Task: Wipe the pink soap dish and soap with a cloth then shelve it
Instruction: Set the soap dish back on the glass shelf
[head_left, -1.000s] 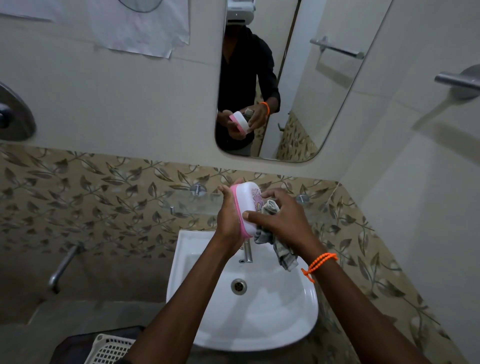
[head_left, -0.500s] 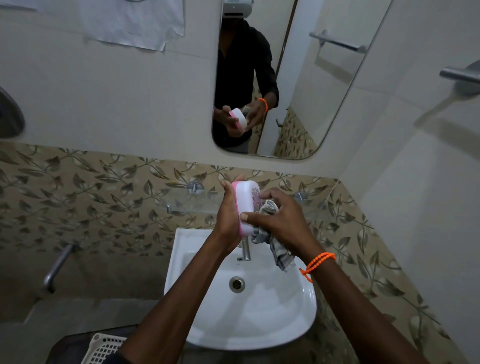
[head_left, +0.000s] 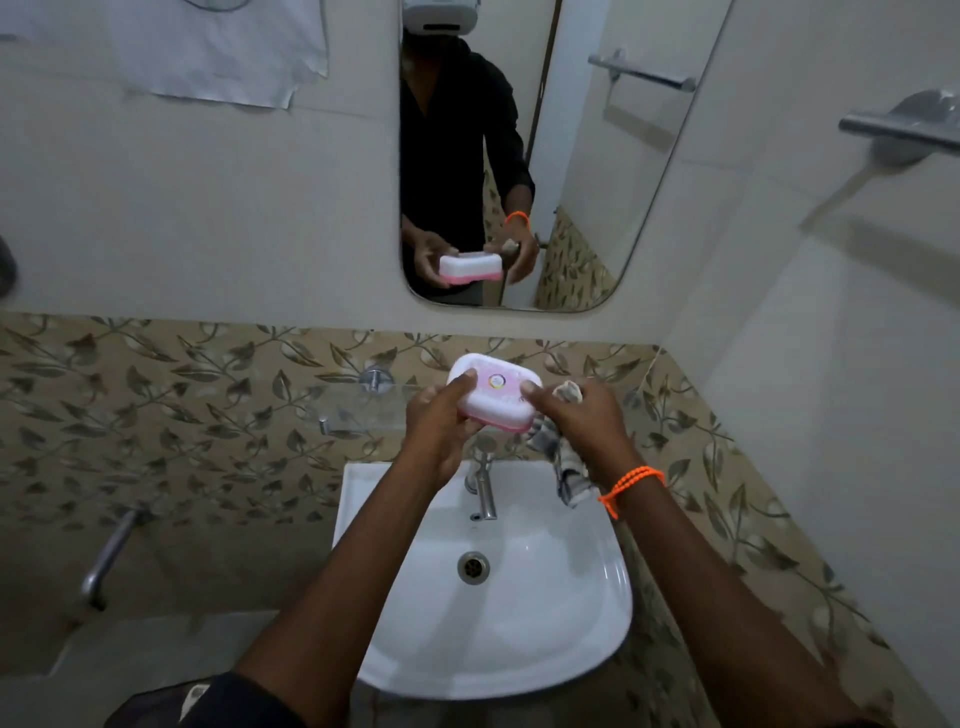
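One pink soap dish (head_left: 494, 399), white lid up, sits level in mid-air above the tap (head_left: 484, 480), held between two hands in front of the glass shelf (head_left: 363, 410) on the leaf-patterned tile band (head_left: 156, 415). One white basin (head_left: 519, 623) lies below at six o'clock, one drain (head_left: 473, 567) in its bowl. One mirror (head_left: 597, 156) hangs at twelve o'clock, showing the same dish and both hands. Two towel bars: one reflected, one on the wall (head_left: 898, 127) at two o'clock. The left hand (head_left: 441, 431) curls round the dish's left end, thumb on the lid. The right hand (head_left: 576, 421) pinches the right end, thumb on top, with one grey striped cloth (head_left: 569, 467) bunched in its fingers and dangling at four o'clock. One orange bracelet (head_left: 631, 486) rings that wrist.
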